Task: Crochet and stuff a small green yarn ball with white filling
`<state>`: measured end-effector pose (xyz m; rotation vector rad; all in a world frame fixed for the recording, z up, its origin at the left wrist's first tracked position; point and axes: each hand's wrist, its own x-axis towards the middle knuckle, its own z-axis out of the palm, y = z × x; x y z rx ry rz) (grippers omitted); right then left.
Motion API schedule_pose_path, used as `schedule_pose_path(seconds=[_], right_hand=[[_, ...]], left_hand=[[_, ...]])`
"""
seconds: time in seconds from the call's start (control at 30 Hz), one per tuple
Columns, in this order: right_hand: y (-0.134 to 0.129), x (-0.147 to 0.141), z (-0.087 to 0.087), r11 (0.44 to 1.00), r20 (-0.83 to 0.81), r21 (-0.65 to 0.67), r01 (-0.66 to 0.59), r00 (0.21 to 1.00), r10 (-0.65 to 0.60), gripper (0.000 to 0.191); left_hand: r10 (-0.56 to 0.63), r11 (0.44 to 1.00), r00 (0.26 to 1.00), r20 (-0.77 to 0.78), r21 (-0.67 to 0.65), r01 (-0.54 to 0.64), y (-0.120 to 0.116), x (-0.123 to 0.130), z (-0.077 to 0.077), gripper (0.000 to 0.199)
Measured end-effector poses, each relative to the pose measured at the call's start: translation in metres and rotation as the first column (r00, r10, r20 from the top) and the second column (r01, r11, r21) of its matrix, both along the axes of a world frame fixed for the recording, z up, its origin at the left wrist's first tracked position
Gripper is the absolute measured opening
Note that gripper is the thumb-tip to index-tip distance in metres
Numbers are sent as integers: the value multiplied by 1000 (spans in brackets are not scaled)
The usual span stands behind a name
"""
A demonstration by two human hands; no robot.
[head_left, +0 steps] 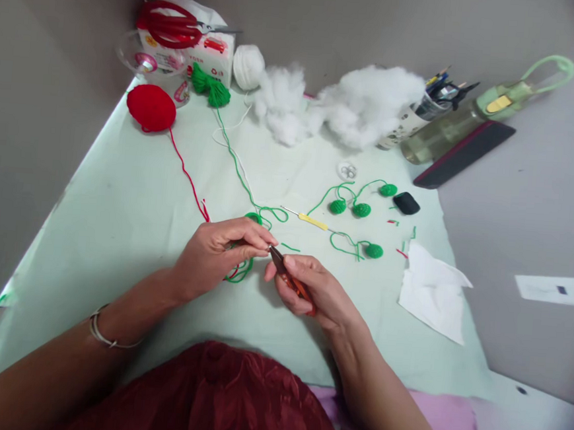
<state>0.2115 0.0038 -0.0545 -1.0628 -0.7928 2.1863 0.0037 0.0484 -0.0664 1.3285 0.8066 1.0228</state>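
Observation:
My right hand [318, 285] is closed around a pair of pliers [279, 262] with dark jaws and orange handles. Its jaw tips reach my left hand [217, 252], whose thumb and fingers are pinched together. A tiny shiny bit shows at those fingertips, too small to name. Under my left hand lie loops of green yarn [236, 276] and the end of a red strand [205, 212]. Just beyond the hands rests a crochet hook [312, 221] with a yellow grip. To the right are several small green crocheted balls [361, 210] with yarn tails.
Red yarn [151, 108], a green skein [211, 86] and white yarn [248, 66] sit at the back left, near red-handled scissors [170, 25]. White stuffing [370, 105] lies at the back. A bottle [440, 134], small dish [347, 171] and white tissue [433, 289] are right.

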Motion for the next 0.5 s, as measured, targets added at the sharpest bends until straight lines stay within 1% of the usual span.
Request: schedule_pose_path(seconds=[0.17, 0.37, 0.43, 0.5], right_hand=[[2, 1, -2, 994, -112, -88, -57, 993, 47, 41], [1, 4, -6, 968, -278, -191, -161, 955, 103, 37], [1, 4, -6, 961, -321, -213, -177, 942, 102, 37], [2, 3, -5, 963, -316, -216, -159, 945, 85, 40]], left_hand=[[-22, 999, 1000, 14, 43, 21, 0, -2, 3, 8], [-63, 995, 997, -33, 78, 65, 1, -7, 9, 11], [-62, 997, 998, -18, 52, 62, 1, -6, 9, 9], [-32, 999, 999, 13, -11, 32, 1, -4, 7, 7]])
